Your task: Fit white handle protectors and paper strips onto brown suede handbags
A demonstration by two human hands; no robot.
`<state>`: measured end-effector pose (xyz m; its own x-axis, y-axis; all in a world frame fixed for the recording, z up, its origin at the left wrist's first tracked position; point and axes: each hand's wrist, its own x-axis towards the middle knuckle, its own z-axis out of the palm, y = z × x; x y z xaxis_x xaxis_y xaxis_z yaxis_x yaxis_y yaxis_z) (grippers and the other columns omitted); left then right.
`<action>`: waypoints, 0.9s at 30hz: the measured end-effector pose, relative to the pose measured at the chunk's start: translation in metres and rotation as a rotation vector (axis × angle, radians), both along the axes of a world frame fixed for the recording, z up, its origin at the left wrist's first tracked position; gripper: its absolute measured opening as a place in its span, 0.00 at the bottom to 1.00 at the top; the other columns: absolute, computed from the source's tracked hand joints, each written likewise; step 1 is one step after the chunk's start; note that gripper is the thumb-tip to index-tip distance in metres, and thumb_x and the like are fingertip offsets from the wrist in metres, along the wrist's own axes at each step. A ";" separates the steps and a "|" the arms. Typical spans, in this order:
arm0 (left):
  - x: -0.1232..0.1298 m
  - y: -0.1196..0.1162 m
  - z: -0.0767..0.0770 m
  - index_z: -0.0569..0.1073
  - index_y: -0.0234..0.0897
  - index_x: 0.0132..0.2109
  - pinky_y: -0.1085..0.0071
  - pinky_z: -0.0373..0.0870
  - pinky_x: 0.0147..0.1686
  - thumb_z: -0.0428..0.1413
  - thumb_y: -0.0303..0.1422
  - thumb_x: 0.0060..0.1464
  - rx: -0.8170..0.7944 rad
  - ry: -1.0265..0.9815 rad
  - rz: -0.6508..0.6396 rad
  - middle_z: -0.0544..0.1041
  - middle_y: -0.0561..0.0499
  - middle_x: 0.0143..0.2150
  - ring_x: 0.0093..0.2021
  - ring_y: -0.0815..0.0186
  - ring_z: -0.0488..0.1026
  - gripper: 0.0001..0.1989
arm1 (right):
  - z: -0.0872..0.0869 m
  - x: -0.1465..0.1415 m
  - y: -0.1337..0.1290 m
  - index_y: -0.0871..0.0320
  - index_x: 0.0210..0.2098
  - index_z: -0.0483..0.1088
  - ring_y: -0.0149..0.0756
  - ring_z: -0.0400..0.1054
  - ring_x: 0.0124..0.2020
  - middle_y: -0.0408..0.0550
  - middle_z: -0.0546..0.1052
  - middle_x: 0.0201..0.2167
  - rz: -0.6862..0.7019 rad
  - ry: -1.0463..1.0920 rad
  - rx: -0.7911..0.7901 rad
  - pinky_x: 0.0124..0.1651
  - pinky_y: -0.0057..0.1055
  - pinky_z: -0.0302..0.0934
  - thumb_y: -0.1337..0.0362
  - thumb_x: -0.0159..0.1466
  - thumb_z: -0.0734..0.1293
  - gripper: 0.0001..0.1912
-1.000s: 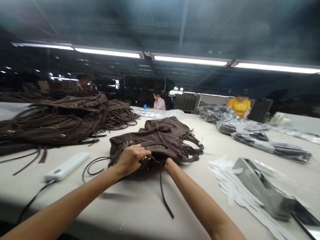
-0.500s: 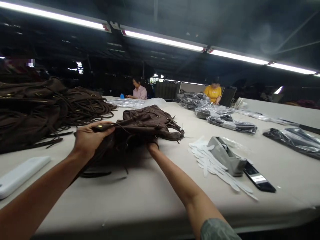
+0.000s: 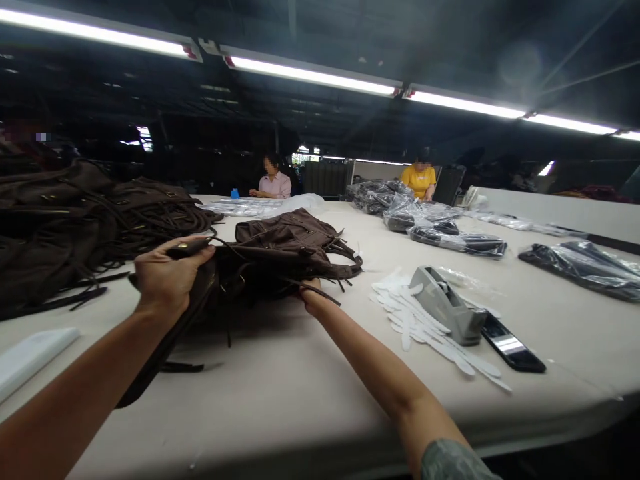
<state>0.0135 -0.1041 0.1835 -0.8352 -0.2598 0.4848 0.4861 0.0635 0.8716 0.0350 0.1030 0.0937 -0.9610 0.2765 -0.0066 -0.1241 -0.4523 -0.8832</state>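
A dark brown fabric bag (image 3: 280, 233) with straps and dangling cords lies across the table in front of me. My left hand (image 3: 167, 270) is closed round part of its near left edge and lifts it; a brown panel hangs down below that hand. Against the underside of the bag, on its near right, is my right hand (image 3: 311, 297). Its fingers are hidden by the fabric and a cord, so their grip does not show.
Similar brown bags (image 3: 55, 233) are heaped at the left, beside a white case (image 3: 35, 357). To the right are white strips (image 3: 405, 317), a grey tape dispenser (image 3: 447, 307), a phone (image 3: 513, 343) and plastic-wrapped items (image 3: 457, 241). Two people work at the far side.
My left hand has moved left and slightly towards me, with more of the brown panel hanging out. My right hand has drawn back a little from under the bag. The view has shifted slightly.
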 end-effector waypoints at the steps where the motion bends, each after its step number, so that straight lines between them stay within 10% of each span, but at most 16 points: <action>1: -0.001 0.001 0.001 0.79 0.41 0.44 0.61 0.72 0.47 0.66 0.38 0.42 -0.026 0.027 0.023 0.81 0.53 0.44 0.45 0.59 0.77 0.19 | 0.008 0.010 0.003 0.57 0.33 0.65 0.28 0.59 0.17 0.33 0.61 0.16 0.041 -0.035 -0.046 0.29 0.29 0.71 0.79 0.61 0.61 0.10; 5: 0.017 -0.004 -0.011 0.79 0.39 0.45 0.61 0.69 0.53 0.62 0.39 0.49 -0.361 0.235 0.077 0.80 0.52 0.46 0.49 0.58 0.75 0.16 | 0.040 0.072 0.029 0.61 0.32 0.66 0.22 0.54 0.14 0.31 0.55 0.13 0.208 -0.088 -0.245 0.31 0.22 0.72 0.75 0.65 0.61 0.07; 9: 0.063 -0.029 -0.062 0.78 0.48 0.50 0.65 0.73 0.46 0.58 0.33 0.50 -1.078 0.277 -0.435 0.80 0.50 0.44 0.45 0.59 0.77 0.19 | 0.038 0.154 0.070 0.71 0.47 0.68 0.24 0.66 0.20 0.40 0.70 0.20 0.171 -0.077 -0.647 0.40 0.23 0.73 0.71 0.68 0.59 0.11; 12: 0.091 -0.053 -0.093 0.72 0.57 0.57 0.61 0.70 0.55 0.59 0.32 0.45 -1.256 0.059 -0.738 0.73 0.51 0.59 0.56 0.54 0.72 0.30 | 0.009 0.206 0.090 0.67 0.49 0.69 0.29 0.74 0.32 0.48 0.78 0.30 -0.032 -0.032 -0.714 0.48 0.27 0.72 0.73 0.64 0.62 0.14; 17: 0.073 -0.063 -0.080 0.79 0.52 0.41 0.58 0.65 0.60 0.52 0.46 0.54 -0.864 -0.057 -0.348 0.75 0.56 0.55 0.56 0.55 0.71 0.13 | -0.037 0.242 0.082 0.58 0.46 0.74 0.35 0.74 0.44 0.47 0.79 0.40 -0.075 -0.017 -0.652 0.55 0.34 0.69 0.69 0.59 0.69 0.14; 20: 0.033 -0.043 -0.072 0.75 0.42 0.42 0.52 0.62 0.58 0.52 0.50 0.51 -0.973 -0.132 -0.044 0.75 0.48 0.51 0.55 0.47 0.71 0.20 | -0.043 0.239 0.064 0.61 0.45 0.74 0.38 0.74 0.44 0.50 0.78 0.40 -0.052 -0.063 -0.641 0.53 0.37 0.69 0.65 0.58 0.71 0.15; 24: -0.004 -0.010 -0.083 0.71 0.37 0.29 0.58 0.70 0.42 0.65 0.41 0.31 -1.121 -0.295 -0.169 0.76 0.46 0.28 0.42 0.44 0.76 0.18 | -0.041 0.235 0.045 0.62 0.48 0.71 0.24 0.65 0.21 0.40 0.73 0.25 -0.070 -0.132 -0.487 0.34 0.25 0.70 0.65 0.59 0.73 0.18; 27: 0.001 0.007 -0.082 0.71 0.36 0.30 0.65 0.67 0.32 0.62 0.37 0.35 -1.093 -0.338 -0.206 0.70 0.51 0.19 0.29 0.53 0.75 0.12 | -0.044 0.241 0.039 0.61 0.52 0.66 0.23 0.57 0.17 0.38 0.72 0.23 -0.093 -0.160 -0.284 0.24 0.24 0.65 0.58 0.59 0.74 0.26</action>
